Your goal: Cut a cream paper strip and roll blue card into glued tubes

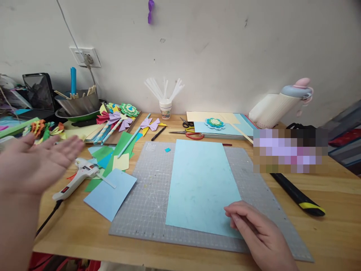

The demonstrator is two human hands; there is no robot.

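Note:
A light blue paper sheet (201, 180) lies flat on the grey cutting mat (146, 188), its surface faintly smudged. Over the sheet's lower right corner is my right hand (259, 233), fingers curled together and nothing visible in them. My left hand (42, 162) is raised at the left, palm up and fingers stretched out, holding nothing. Below and beside it lies a white hot glue gun (77, 177) with a glue stick end over a square of blue paper (108, 199). A small blue paper scrap (167, 150) sits near the mat's top.
Scissors (186, 132) and a black pen (158, 133) lie behind the mat. Paper flowers (121, 116) and green paper (121, 148) are at the left. A paper cup (165, 109) holds white sticks. At the right are a black-handled tool (299, 195) and a bottle (284, 105).

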